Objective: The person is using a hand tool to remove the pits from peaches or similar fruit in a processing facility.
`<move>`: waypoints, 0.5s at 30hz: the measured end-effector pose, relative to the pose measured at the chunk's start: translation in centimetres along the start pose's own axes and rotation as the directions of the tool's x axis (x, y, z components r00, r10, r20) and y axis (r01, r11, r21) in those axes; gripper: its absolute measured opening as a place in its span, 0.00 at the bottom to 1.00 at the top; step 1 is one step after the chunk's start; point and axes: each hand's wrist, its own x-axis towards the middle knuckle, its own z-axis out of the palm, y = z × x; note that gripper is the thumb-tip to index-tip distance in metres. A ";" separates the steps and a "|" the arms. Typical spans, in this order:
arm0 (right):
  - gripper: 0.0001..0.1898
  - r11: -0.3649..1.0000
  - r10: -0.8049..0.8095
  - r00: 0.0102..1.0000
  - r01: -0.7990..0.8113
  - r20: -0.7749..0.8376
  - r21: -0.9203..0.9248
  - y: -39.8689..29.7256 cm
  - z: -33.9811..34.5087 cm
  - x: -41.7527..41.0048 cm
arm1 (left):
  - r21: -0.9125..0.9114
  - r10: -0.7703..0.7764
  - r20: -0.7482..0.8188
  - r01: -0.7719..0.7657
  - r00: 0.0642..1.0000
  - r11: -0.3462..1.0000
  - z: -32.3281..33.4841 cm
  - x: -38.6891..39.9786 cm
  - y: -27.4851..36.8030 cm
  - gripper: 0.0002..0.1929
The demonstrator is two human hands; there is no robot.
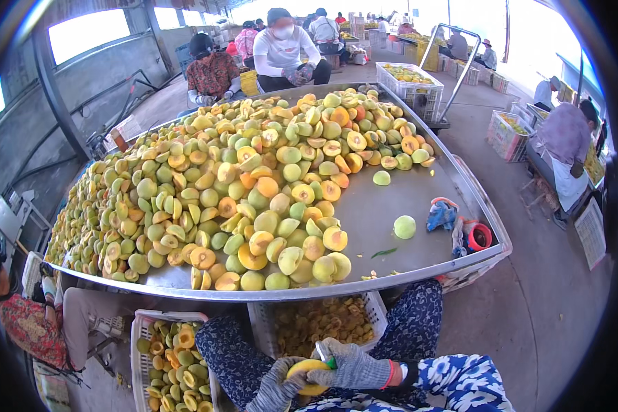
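In my lap, my left hand [276, 382], in a grey knit glove, holds a yellow stone-fruit half [309, 368]. My right hand [358, 366], gloved the same way, grips a small tool with a green part [331, 362] against the fruit. Its working end is hidden by the fingers and fruit. Below the table edge, a white plastic crate [378, 322] between my knees holds brownish scraps or pits. At my left knee, another crate [140, 355] contains hollowed fruit halves [186, 337].
Before me stands a metal-rimmed table [360, 206] heaped with green-yellow fruit halves [201, 195]. On its right lie a blue cloth [442, 215] and a red cup-like container [479, 237]. A person [31, 319] sits at left; others [286, 51] sit beyond. A loaded crate [422, 95] rests on a trolley.
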 end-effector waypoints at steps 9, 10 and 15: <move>0.31 0.979 0.040 0.998 -0.047 0.040 0.196 -1.6 -0.6 0.1 | -0.203 -0.100 0.017 0.101 0.995 0.974 0.1 0.2 -0.2 0.32; 0.31 0.983 0.049 0.996 -0.062 0.081 0.174 -1.7 -0.8 0.1 | -0.215 -0.119 0.017 0.120 0.993 0.969 0.2 0.5 0.2 0.29; 0.26 0.952 -0.267 0.963 0.260 0.026 0.162 -1.5 -1.4 0.2 | 0.063 -0.161 0.020 0.159 0.987 0.985 0.2 1.1 2.0 0.29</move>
